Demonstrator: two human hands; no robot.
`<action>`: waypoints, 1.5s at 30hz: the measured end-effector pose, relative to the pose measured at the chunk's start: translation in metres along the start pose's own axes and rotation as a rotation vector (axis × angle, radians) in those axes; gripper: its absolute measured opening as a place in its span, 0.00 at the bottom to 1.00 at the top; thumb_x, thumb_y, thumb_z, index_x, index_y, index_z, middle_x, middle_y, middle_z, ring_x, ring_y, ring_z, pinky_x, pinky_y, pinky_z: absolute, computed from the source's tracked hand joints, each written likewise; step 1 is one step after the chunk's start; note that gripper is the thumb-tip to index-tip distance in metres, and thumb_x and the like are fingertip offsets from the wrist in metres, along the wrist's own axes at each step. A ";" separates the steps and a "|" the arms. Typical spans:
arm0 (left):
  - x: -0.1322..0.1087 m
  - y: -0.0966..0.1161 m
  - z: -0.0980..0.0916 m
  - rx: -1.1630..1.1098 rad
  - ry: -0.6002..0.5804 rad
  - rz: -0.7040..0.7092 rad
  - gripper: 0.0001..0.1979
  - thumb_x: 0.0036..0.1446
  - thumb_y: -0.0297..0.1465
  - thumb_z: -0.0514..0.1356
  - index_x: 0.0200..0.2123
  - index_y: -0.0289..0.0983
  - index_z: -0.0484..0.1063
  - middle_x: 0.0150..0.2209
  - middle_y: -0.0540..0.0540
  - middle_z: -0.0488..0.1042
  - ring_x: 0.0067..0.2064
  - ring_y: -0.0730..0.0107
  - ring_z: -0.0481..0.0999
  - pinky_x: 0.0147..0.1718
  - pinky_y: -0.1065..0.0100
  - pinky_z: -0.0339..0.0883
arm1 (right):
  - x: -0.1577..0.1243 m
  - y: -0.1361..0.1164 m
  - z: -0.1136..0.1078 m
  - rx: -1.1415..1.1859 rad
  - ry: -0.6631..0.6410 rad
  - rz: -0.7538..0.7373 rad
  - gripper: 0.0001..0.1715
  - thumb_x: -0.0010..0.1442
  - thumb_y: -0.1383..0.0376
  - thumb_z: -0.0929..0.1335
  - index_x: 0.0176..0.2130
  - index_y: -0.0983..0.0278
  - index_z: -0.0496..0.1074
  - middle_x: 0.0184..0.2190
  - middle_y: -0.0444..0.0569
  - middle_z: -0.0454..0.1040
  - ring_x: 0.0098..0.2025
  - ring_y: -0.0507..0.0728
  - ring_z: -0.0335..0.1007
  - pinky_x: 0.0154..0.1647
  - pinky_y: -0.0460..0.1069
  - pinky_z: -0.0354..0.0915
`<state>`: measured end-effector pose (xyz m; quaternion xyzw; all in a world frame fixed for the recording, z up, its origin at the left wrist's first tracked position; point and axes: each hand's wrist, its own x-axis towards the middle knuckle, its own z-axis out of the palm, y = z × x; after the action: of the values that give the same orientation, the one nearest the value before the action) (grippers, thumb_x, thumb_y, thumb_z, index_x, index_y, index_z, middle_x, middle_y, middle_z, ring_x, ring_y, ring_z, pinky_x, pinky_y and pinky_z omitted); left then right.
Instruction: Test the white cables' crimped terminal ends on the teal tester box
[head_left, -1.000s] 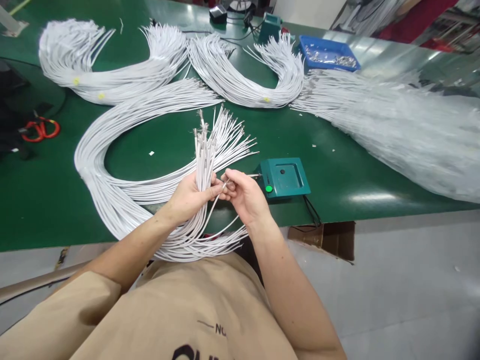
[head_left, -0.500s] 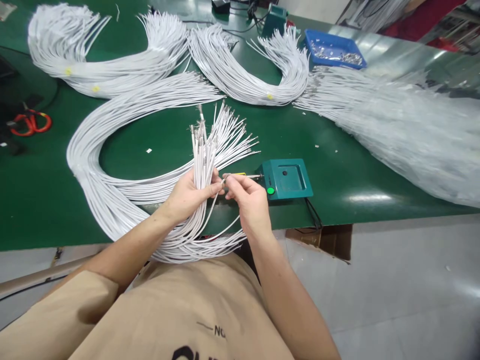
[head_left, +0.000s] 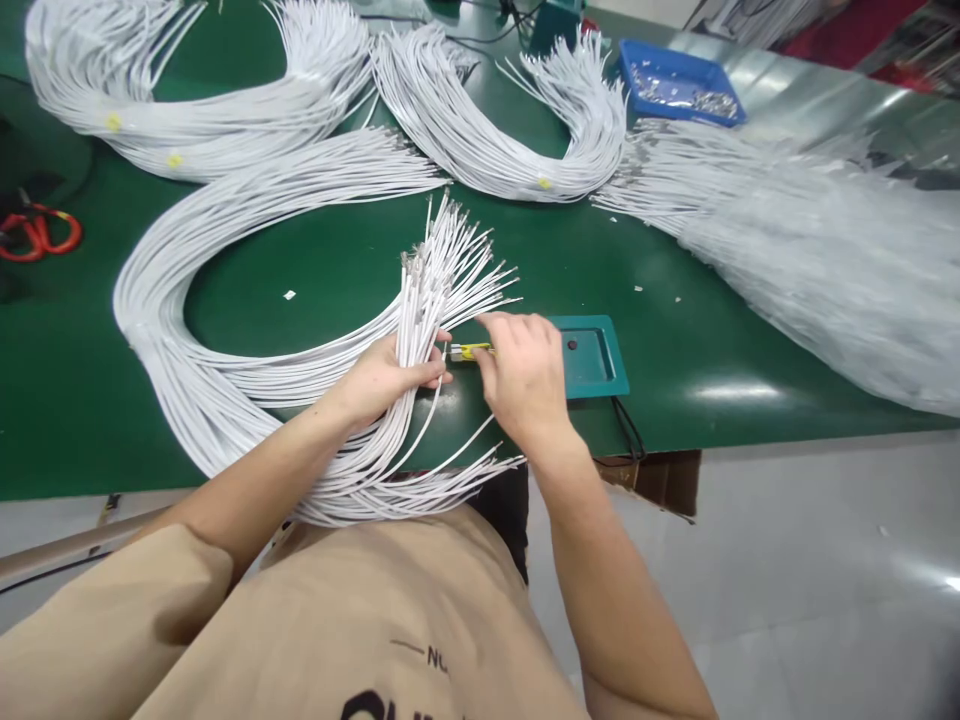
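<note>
My left hand (head_left: 390,375) is closed around a bundle of white cables (head_left: 415,310), whose bare, frayed ends point up and away. One single cable stands apart at its thumb and fingertips. My right hand (head_left: 529,375) reaches in from the right, thumb and fingers pinching the rear of a yellow clip (head_left: 471,352). The clip's metal tip points left, close to the single cable; whether they touch I cannot tell. Behind the right hand sits a teal machine (head_left: 595,355) with a shallow tray top, its left part hidden by the hand.
Curved bundles of white cables (head_left: 157,270) lie to the left and behind. A plastic-covered cable bundle (head_left: 810,240) extends right. A blue tray (head_left: 679,85) of small metal parts stands at the back. Orange-handled scissors (head_left: 37,232) lie far left; a cardboard box (head_left: 664,480) is below the edge.
My right hand has let go of the single cable's end and moved right onto the yellow clip. My left hand still holds the bundle, slightly farther right. The view has shifted a little.
</note>
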<state>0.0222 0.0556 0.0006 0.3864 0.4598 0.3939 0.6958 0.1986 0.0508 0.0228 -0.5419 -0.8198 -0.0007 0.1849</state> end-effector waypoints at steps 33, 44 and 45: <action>0.017 -0.006 -0.005 0.346 0.193 -0.017 0.20 0.39 0.29 0.68 0.39 0.34 0.73 0.27 0.51 0.75 0.28 0.70 0.76 0.34 0.67 0.70 | -0.024 -0.042 0.007 0.194 -0.082 -0.081 0.11 0.65 0.66 0.61 0.34 0.64 0.70 0.31 0.49 0.74 0.36 0.58 0.63 0.37 0.53 0.54; 0.001 -0.001 -0.007 0.080 0.024 0.045 0.21 0.44 0.32 0.70 0.42 0.34 0.69 0.38 0.45 0.77 0.31 0.73 0.76 0.27 0.74 0.66 | -0.041 -0.080 0.003 0.062 -0.248 -0.237 0.16 0.61 0.74 0.58 0.34 0.63 0.72 0.32 0.51 0.75 0.37 0.60 0.67 0.37 0.54 0.60; 0.000 0.000 -0.007 0.064 0.024 0.037 0.20 0.45 0.32 0.70 0.42 0.34 0.70 0.38 0.45 0.77 0.33 0.72 0.76 0.30 0.73 0.68 | -0.045 -0.082 0.004 0.071 -0.277 -0.218 0.15 0.60 0.74 0.59 0.35 0.63 0.73 0.31 0.52 0.75 0.37 0.61 0.68 0.38 0.54 0.61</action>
<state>0.0156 0.0567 -0.0014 0.4122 0.4734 0.3962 0.6700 0.1404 -0.0217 0.0223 -0.4378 -0.8909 0.0829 0.0879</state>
